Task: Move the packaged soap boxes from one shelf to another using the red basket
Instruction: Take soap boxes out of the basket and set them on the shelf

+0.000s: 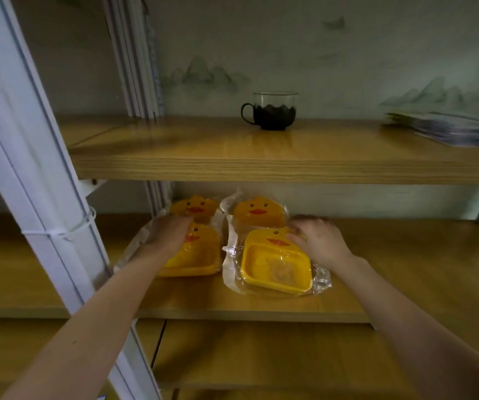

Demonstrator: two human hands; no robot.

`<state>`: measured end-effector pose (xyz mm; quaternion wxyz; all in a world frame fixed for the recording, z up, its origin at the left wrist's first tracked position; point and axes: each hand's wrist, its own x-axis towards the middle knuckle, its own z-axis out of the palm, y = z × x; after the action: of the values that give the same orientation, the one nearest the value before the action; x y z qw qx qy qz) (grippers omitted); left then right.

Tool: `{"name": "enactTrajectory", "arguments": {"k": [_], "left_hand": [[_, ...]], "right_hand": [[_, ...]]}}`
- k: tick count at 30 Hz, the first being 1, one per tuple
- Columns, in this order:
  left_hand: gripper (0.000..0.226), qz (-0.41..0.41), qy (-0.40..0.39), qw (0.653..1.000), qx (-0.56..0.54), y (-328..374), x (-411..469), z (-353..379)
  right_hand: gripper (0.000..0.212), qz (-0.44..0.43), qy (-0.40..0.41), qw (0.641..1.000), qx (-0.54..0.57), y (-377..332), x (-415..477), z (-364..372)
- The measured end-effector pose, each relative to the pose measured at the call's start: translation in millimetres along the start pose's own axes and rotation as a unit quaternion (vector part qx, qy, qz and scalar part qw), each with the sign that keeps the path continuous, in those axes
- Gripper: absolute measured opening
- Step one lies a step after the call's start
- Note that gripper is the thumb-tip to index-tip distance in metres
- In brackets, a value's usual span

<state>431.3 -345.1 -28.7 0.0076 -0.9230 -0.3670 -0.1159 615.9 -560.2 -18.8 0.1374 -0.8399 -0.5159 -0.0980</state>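
Left hand (171,235) grips the top of front-left soap box (200,255). Right hand (316,238) curls its fingers on the duck-head edge of front-right soap box (275,269). Back-left soap box (195,207) and back-right soap box (257,210) sit just behind, centre frame. Middle shelf (391,269) has open wood at right; white post (30,168) crowds left. Glass cup (270,112) sits on upper shelf (232,157).

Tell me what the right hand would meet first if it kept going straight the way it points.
Probably the rear right soap box, just behind the front right soap box that the right hand holds. Depth between them is unclear.
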Motion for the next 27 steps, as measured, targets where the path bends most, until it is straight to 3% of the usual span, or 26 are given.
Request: {"name": "enactTrajectory", "arguments": {"k": [9,17,21,24,27], "left_hand": [[0.023,0.036,0.008,0.999,0.004,-7,2,-1],[0.043,0.028,-0.039,0.998,0.029,-7,-2,-1],[0.062,-0.003,-0.064,0.998,0.015,0,-8,-1],[0.066,-0.025,-0.03,0.999,0.012,8,-17,-6],[0.059,-0.02,0.009,1.0,0.015,19,-29,-11]], "right_hand": [[0.031,-0.001,-0.041,0.997,-0.07,-23,41,30],[0.035,0.037,-0.02,0.997,-0.07,-38,56,37],[0.047,0.052,-0.049,0.995,-0.07,-39,52,44],[0.066,0.026,-0.029,0.998,-0.051,-36,42,44],[0.064,-0.001,0.026,0.999,-0.023,-26,17,31]]}}
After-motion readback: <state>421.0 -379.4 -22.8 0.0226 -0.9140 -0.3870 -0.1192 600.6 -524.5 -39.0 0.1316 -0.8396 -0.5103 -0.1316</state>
